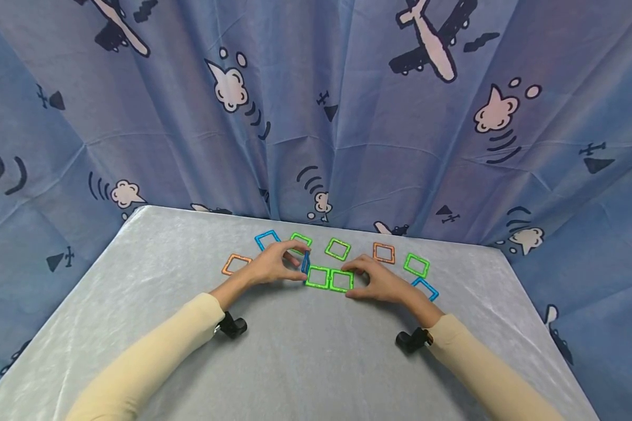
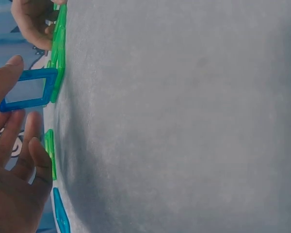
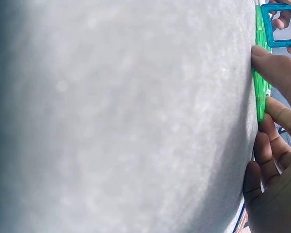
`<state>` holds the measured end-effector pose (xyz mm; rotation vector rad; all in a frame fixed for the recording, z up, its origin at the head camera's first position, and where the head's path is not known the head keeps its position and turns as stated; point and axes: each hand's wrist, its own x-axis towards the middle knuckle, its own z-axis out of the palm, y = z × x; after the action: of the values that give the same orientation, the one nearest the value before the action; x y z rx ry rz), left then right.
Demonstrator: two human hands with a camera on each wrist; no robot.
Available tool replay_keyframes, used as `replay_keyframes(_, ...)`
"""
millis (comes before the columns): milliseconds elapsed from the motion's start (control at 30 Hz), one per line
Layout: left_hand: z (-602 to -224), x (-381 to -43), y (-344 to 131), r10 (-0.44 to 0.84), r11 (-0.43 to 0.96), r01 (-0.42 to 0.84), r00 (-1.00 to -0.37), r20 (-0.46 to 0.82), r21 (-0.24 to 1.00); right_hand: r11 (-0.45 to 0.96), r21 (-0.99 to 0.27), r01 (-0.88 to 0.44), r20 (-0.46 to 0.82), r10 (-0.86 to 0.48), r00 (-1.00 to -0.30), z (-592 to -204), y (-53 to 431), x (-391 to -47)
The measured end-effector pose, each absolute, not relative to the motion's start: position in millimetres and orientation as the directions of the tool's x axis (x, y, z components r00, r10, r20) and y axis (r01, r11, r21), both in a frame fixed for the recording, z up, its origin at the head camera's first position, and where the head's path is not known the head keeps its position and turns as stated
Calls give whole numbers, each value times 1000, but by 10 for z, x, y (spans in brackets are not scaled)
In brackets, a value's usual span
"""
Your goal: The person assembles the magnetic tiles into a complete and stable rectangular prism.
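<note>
My left hand pinches a blue square magnetic tile between thumb and fingers, and the tile stands on edge. In the head view this tile is seen almost edge-on, right at the left side of two green square tiles. Those two, the left green tile and the right green tile, lie flat, side by side. My right hand holds the right green tile by its outer side, thumb at the near edge and fingers at the far edge. Each tile is an open frame with a hollow middle.
Around the hands on the grey-white table lie loose tiles: an orange tile and a blue tile at left, a green tile behind, an orange tile and another blue tile at right. A patterned curtain hangs behind.
</note>
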<state>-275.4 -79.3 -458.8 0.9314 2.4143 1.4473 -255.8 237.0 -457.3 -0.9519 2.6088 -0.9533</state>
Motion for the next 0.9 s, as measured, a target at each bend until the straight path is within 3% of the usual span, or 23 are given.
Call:
replay_keyframes(633,-4582,-2752,-779,602,336,446,-779,176,830,566,-635,-526,43,-653,-756,-4529,2392,-2587)
replay_keyframes(900,-4559,-2753,-771,613,337,459,-770,179,822,541,-681,-494,86,-610,-787,-4460,2518,-2590)
